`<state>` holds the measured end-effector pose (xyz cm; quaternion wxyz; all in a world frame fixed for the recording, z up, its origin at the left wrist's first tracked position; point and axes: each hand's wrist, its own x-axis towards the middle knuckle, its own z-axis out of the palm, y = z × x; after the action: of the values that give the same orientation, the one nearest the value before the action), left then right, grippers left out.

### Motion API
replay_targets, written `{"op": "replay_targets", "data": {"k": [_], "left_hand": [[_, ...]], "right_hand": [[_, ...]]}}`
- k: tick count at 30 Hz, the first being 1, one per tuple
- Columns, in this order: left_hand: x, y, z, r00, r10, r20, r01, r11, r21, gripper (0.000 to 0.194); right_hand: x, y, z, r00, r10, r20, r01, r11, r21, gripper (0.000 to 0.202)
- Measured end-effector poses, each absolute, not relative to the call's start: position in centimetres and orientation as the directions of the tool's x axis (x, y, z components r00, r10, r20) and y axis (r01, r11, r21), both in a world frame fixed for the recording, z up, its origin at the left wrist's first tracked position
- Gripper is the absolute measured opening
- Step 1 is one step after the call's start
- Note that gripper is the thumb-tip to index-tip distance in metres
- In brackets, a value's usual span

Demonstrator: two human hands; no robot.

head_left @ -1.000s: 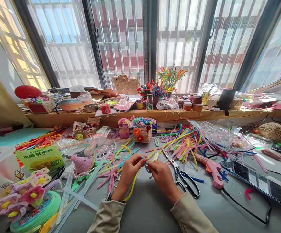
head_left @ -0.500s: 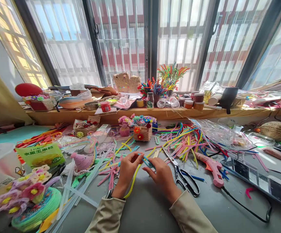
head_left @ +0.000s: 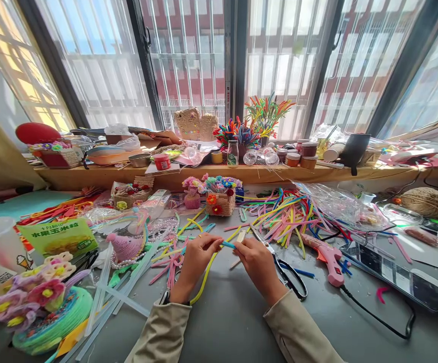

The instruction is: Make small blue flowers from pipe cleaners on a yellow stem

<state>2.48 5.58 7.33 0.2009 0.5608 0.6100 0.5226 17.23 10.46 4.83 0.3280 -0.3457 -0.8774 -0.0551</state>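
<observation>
A short blue pipe cleaner (head_left: 228, 244) stretches between my two hands above the grey table. One end is pinched by the fingers of my left hand (head_left: 199, 259); the other sits in the closed fingers of my right hand (head_left: 259, 264). Beneath my left hand runs a long yellow pipe cleaner (head_left: 206, 280), lying on the table. Scissors (head_left: 289, 275) with dark handles rest just right of my right hand, partly hidden by it. Pink pipe cleaners (head_left: 169, 269) lie to the left of my left hand.
A pink glue gun (head_left: 330, 259) with a black cord lies on the right, near a phone (head_left: 396, 275). A heap of coloured pipe cleaners (head_left: 287, 224) spreads behind my hands. Clear glue sticks (head_left: 128, 282) and a crocheted flower piece (head_left: 52, 317) occupy the left side.
The blue pipe cleaner was bent in a loop between my fingers; now it is held straighter between both hands. The view has shifted slightly.
</observation>
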Motion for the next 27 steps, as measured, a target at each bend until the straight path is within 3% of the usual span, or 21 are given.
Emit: {"op": "replay_targets", "data": {"k": [5, 13, 22, 24, 27], "left_hand": [[2.56, 5.75, 7.02, -0.313, 0.919, 0.239, 0.304, -0.141, 0.942, 0.022], [2.64, 5.48, 7.1, -0.259, 0.847, 0.464, 0.623, -0.221, 0.75, 0.017], [2.3, 5.72, 7.39, -0.229, 0.946, 0.228, 0.228, -0.175, 0.958, 0.018], [2.2, 5.76, 7.29, -0.24, 0.94, 0.244, 0.277, -0.175, 0.945, 0.019], [2.24, 5.7, 7.16, -0.206, 0.89, 0.407, 0.526, -0.25, 0.813, 0.018]], "right_hand": [[17.48, 10.47, 5.0, -0.543, 0.567, 0.619, 0.628, 0.764, -0.15, 0.014], [17.55, 10.4, 5.15, -0.545, 0.584, 0.602, 0.621, 0.763, -0.178, 0.015], [18.13, 10.8, 5.44, -0.507, 0.596, 0.622, 0.572, 0.773, -0.275, 0.018], [18.15, 10.85, 5.47, -0.521, 0.581, 0.625, 0.589, 0.775, -0.229, 0.018], [18.02, 10.84, 5.45, -0.558, 0.559, 0.614, 0.638, 0.762, -0.113, 0.017]]}}
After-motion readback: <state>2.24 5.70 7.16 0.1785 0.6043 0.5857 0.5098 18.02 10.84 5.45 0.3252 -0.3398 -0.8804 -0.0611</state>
